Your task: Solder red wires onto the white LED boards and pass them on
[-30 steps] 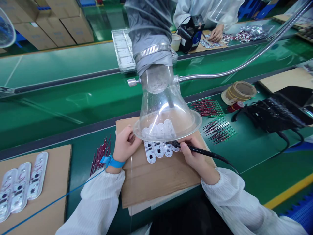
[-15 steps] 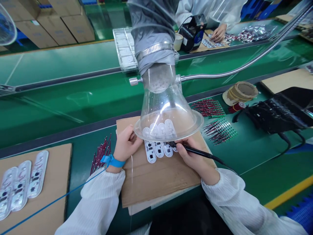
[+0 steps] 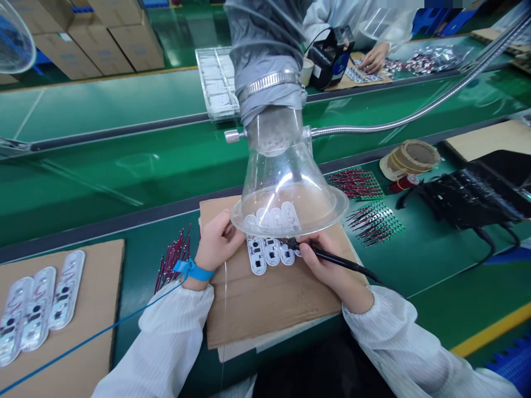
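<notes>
Several white oval circuit boards (image 3: 269,251) lie side by side on a brown cardboard sheet (image 3: 265,301), partly under a clear fume-extraction funnel (image 3: 288,190). My right hand (image 3: 327,265) is closed around a black soldering iron (image 3: 332,257), whose tip rests at the right-hand boards. My left hand (image 3: 218,243) is curled in a pinch at the funnel's left rim, with a thin solder wire (image 3: 224,298) running down from it. A blue wrist strap (image 3: 191,269) with a blue cord circles my left wrist.
Red-tipped wires (image 3: 172,260) lie left of the cardboard, more red wire sets (image 3: 365,204) to the right. Finished boards (image 3: 37,307) rest on another cardboard at far left. A black soldering station (image 3: 468,193) and tape roll (image 3: 410,157) sit right. Another person's hand (image 3: 375,58) works across the green conveyor (image 3: 124,166).
The camera view has shifted slightly, so everything sits a little further right. My hands hold the same pose at the boards, with the iron tip staying at the right-hand boards.
</notes>
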Action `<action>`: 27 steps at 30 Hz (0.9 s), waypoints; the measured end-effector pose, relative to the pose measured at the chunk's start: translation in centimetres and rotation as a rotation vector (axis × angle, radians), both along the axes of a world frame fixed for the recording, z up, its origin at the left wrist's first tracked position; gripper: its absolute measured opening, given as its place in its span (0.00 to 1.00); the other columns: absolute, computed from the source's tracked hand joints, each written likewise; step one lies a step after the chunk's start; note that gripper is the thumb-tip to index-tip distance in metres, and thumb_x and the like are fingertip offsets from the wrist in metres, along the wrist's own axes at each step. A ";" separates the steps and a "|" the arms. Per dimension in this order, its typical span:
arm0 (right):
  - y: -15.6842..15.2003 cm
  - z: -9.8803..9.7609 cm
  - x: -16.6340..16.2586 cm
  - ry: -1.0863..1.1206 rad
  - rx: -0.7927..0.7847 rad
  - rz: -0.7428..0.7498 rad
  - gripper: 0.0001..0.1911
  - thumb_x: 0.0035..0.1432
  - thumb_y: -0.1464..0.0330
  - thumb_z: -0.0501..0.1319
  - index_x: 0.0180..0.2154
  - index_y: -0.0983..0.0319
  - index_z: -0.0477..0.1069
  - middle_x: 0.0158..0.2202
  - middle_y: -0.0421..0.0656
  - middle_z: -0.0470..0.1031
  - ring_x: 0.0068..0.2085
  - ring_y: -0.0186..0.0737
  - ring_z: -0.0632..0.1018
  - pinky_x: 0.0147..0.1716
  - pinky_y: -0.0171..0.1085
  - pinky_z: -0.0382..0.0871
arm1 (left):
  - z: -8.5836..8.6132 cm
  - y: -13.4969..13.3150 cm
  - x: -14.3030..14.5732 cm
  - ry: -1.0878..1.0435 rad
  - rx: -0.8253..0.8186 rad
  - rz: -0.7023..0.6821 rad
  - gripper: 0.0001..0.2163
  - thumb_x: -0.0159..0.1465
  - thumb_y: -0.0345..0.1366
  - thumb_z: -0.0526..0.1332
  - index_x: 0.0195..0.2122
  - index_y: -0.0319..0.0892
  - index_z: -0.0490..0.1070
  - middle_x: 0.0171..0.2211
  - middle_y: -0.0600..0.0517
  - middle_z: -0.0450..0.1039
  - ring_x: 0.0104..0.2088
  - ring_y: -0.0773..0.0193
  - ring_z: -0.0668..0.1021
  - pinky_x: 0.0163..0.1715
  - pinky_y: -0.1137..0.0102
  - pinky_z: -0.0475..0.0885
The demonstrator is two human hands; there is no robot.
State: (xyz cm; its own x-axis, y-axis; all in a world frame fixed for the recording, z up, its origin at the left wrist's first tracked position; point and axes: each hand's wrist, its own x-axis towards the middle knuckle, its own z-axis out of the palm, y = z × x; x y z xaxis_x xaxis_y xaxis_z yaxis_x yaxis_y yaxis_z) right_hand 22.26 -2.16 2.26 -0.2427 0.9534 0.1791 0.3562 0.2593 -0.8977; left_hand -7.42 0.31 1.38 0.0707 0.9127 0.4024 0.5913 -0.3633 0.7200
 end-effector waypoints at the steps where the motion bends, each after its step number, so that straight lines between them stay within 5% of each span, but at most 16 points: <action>1: 0.0 0.0 0.0 0.002 0.010 -0.001 0.13 0.76 0.53 0.65 0.44 0.55 0.78 0.35 0.42 0.84 0.33 0.44 0.85 0.33 0.40 0.81 | 0.0 0.0 0.0 -0.003 0.014 0.002 0.13 0.68 0.37 0.64 0.28 0.47 0.62 0.23 0.59 0.65 0.24 0.67 0.65 0.26 0.70 0.62; 9: -0.9 -1.0 0.2 0.001 0.038 -0.086 0.18 0.77 0.48 0.64 0.42 0.54 0.78 0.33 0.42 0.82 0.30 0.44 0.82 0.31 0.42 0.79 | 0.2 -0.3 -0.2 -0.024 0.142 -0.004 0.06 0.66 0.30 0.65 0.33 0.46 0.69 0.23 0.59 0.62 0.23 0.67 0.66 0.25 0.71 0.62; 14: -1.4 -2.3 -0.5 0.087 0.044 -0.187 0.18 0.78 0.49 0.63 0.44 0.55 0.77 0.35 0.43 0.82 0.31 0.44 0.82 0.30 0.41 0.77 | 0.3 -0.4 -0.3 -0.082 0.188 -0.026 0.09 0.66 0.27 0.63 0.33 0.46 0.65 0.25 0.61 0.58 0.22 0.69 0.62 0.23 0.71 0.55; 27: -1.0 -1.4 -0.4 0.046 0.057 -0.041 0.17 0.78 0.50 0.63 0.42 0.55 0.78 0.31 0.41 0.82 0.28 0.42 0.81 0.28 0.39 0.77 | 0.2 -0.5 -0.5 -0.047 0.139 0.007 0.09 0.64 0.28 0.62 0.30 0.46 0.65 0.23 0.59 0.63 0.22 0.68 0.65 0.23 0.71 0.60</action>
State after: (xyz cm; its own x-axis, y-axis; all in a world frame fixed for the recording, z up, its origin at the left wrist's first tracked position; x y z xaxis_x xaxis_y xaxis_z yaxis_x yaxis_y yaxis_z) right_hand 21.91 -3.16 0.86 -0.1939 0.9504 0.2432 0.3259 0.2962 -0.8978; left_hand -7.88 -0.20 1.59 0.0431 0.8486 0.5273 0.5611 -0.4573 0.6900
